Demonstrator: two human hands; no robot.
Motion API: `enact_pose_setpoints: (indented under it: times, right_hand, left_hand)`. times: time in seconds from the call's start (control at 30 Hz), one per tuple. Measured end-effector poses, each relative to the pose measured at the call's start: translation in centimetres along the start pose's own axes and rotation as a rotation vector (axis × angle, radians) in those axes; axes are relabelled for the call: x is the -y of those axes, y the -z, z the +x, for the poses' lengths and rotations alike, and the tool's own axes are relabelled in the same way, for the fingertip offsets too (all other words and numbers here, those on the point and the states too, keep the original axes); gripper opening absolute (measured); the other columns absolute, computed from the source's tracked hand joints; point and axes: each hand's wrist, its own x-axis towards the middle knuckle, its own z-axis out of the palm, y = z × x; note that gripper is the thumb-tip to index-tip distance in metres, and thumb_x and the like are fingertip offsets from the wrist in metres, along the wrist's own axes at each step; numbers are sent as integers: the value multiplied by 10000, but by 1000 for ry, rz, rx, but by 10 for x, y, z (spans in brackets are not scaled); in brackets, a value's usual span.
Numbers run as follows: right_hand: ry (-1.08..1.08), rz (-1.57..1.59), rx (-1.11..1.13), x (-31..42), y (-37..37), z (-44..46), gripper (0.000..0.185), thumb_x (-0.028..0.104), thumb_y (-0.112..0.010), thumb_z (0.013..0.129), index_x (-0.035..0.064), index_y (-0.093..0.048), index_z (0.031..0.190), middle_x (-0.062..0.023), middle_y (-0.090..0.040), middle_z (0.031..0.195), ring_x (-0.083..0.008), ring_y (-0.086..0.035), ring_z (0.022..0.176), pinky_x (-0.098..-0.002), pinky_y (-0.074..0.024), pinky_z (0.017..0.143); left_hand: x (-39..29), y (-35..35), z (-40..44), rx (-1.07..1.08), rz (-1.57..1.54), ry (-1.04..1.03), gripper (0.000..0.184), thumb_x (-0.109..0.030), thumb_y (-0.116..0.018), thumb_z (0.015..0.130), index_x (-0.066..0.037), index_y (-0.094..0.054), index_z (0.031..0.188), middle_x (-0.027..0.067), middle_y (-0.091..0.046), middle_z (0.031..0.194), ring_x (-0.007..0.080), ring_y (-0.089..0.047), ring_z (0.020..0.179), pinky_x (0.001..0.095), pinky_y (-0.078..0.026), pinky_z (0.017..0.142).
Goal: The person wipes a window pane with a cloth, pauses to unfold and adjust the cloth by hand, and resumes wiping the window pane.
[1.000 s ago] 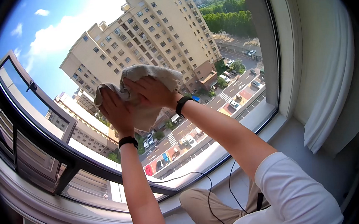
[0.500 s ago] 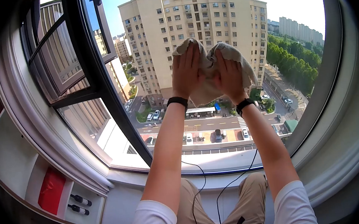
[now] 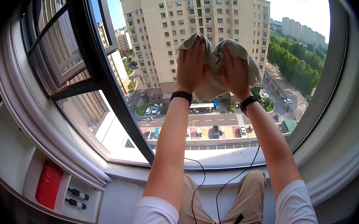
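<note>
Both hands hold a grey-beige cloth [image 3: 211, 81] up at the window glass. My left hand [image 3: 190, 67] lies on the cloth's left part, its fingers extended upward and close together. On the right part, my right hand [image 3: 234, 72] presses with fingers pointing up. Between the hands the cloth is bunched into a fold, and its edge rises past the fingertips. The palms' undersides are hidden. A dark band sits on each wrist.
A dark window frame [image 3: 107, 82] with an opened sash stands at the left. Below it a white shelf unit [image 3: 88, 212] holds a red box [image 3: 49, 184] and two dark bottles [image 3: 76, 203]. Curtains [image 3: 344, 170] hang at both sides. Two thin black cables run near my knees.
Both hands and the cloth have shifted slightly to the right across the glass. The outside view has shifted slightly with the head camera.
</note>
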Motion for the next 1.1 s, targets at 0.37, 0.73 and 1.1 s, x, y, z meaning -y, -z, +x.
enact_pose_setpoints:
  times: [0.37, 0.73, 1.1]
  right_hand:
    - [-5, 24, -15, -1, -7, -3, 775, 242, -597, 867, 119, -412, 1610, -116, -619, 1087, -314, -600, 1035, -519, -474, 997]
    - [-21, 3, -28, 9, 23, 17, 792, 288, -666, 840, 43, -424, 1553, -177, -583, 1210, -383, -565, 1091, -541, -421, 991]
    - [-303, -198, -386, -37, 60, 152, 792, 281, -748, 904, 103, -348, 1564, -226, -456, 1384, -441, -463, 1289, -579, -358, 1079]
  left_hand:
    - [3, -4, -2, -26, -27, -15, 752, -298, -573, 813, 73, -468, 1459, 238, -456, 1572, 386, -426, 1471, 601, -279, 1225]
    - [-2, -2, 4, -71, -59, 35, 765, -270, -641, 807, 47, -448, 1476, 228, -438, 1584, 365, -430, 1463, 583, -310, 1206]
    - [-30, -6, 140, -279, -75, 393, 776, -337, -531, 1021, 117, -237, 1578, 350, -192, 1672, 488, -203, 1564, 648, -154, 1241]
